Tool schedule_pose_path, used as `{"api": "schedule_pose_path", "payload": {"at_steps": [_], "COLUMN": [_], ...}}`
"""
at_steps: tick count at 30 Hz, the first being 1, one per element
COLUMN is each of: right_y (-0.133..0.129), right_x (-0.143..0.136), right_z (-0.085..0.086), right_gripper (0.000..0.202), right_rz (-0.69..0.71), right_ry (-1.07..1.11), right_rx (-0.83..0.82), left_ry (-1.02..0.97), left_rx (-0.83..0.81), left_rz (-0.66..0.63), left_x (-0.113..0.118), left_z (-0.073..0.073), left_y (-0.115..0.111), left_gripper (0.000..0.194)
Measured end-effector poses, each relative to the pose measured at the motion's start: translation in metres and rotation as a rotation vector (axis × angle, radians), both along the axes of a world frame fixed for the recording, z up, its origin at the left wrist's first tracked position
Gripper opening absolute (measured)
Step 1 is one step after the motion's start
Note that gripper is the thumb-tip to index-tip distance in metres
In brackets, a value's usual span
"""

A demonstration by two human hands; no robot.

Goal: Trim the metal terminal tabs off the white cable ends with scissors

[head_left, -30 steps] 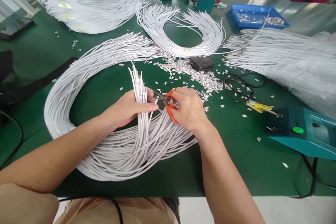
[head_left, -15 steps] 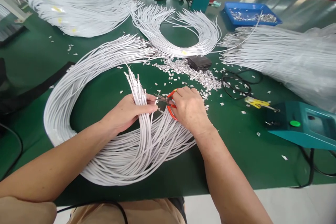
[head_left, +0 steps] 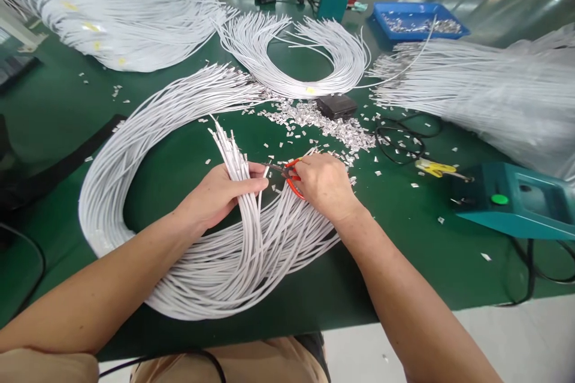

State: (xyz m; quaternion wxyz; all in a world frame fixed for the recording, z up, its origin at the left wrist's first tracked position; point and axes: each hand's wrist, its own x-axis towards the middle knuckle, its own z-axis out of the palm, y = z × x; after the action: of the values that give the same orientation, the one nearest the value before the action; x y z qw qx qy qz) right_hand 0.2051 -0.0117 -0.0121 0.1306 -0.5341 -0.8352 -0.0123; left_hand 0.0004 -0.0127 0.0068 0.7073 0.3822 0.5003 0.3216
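**Upright wire bundle and pliers, held in two hands**

The wire bundle [head_left: 246, 206] stands above the near side of a large white coil [head_left: 101, 191] on the green worktop [head_left: 404, 275], its free ends pointing up and slightly left. The left hand [head_left: 213, 194] encloses it, fingers narrowed around the strands and thumb across the front; this grip probably keeps the ends gathered while leaving a single strand [head_left: 264, 184] apart at the thumb tip. The right hand [head_left: 326, 184], palm down, has its fingers curled around the orange-handled pliers [head_left: 287, 173], whose nose points left, beside that strand; contact cannot be told. Both forearms slant inward from the near edge, bringing the hands close together, presumably for fine control. Beyond lie silvery scraps [head_left: 332, 125], a black block [head_left: 336, 106], a smaller coil [head_left: 354, 66] and a blue tray [head_left: 420, 7].
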Motion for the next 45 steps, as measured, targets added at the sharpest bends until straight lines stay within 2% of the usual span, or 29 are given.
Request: {"api": "schedule_pose_path", "payload": {"at_steps": [3, 6, 12, 16, 19, 24, 30, 33, 37, 40, 45], "right_y": [-0.001, -0.001, -0.003, -0.008, -0.010, -0.010, -0.012, -0.013, -0.011, -0.009, -0.008], "right_x": [-0.001, -0.005, -0.015, -0.020, -0.023, -0.026, -0.025, -0.021, -0.009, -0.002, 0.001], "right_z": [-0.002, -0.007, -0.011, 0.001, 0.009, 0.011, 0.012, 0.005, -0.010, -0.016, -0.016], "right_gripper": [0.037, 0.043, 0.034, 0.018, 0.020, 0.022, 0.028, 0.030, 0.027, 0.019, 0.016], "right_rz": [-0.058, -0.056, -0.109, -0.226, -0.185, -0.141, -0.235, -0.247, -0.107, -0.056, -0.040], "right_ry": [0.225, 0.491, 0.687, 1.087, 1.362, 1.484, 1.390, 1.088, 0.527, 0.312, 0.170], "right_rx": [-0.082, -0.104, -0.073, -0.319, -0.520, -0.689, -0.677, -0.448, -0.022, 0.091, 0.157], "left_ry": [0.009, 0.016, 0.026, 0.021, 0.007, 0.007, 0.053, 0.061, 0.109, 0.130, 0.169], "left_rx": [0.008, 0.010, 0.007, 0.014, 0.029, 0.069, 0.099, 0.093, 0.121, 0.148, 0.161], "left_rz": [-0.005, -0.006, -0.018, -0.018, -0.025, -0.034, -0.010, -0.001, -0.015, -0.028, 0.004], "left_x": [0.000, -0.001, -0.002, -0.001, 0.000, 0.001, 0.002, 0.003, 0.004, 0.005, 0.005], "left_z": [0.000, 0.001, 0.001, 0.001, 0.001, 0.000, -0.001, 0.000, 0.002, 0.002, 0.003], "left_y": [0.000, -0.001, 0.000, 0.000, 0.000, 0.000, -0.001, -0.003, -0.003, -0.003, -0.004], "left_gripper": [0.027, 0.028, 0.033, 0.037, 0.044, 0.044, 0.045, 0.045, 0.032, 0.021, 0.024]}}
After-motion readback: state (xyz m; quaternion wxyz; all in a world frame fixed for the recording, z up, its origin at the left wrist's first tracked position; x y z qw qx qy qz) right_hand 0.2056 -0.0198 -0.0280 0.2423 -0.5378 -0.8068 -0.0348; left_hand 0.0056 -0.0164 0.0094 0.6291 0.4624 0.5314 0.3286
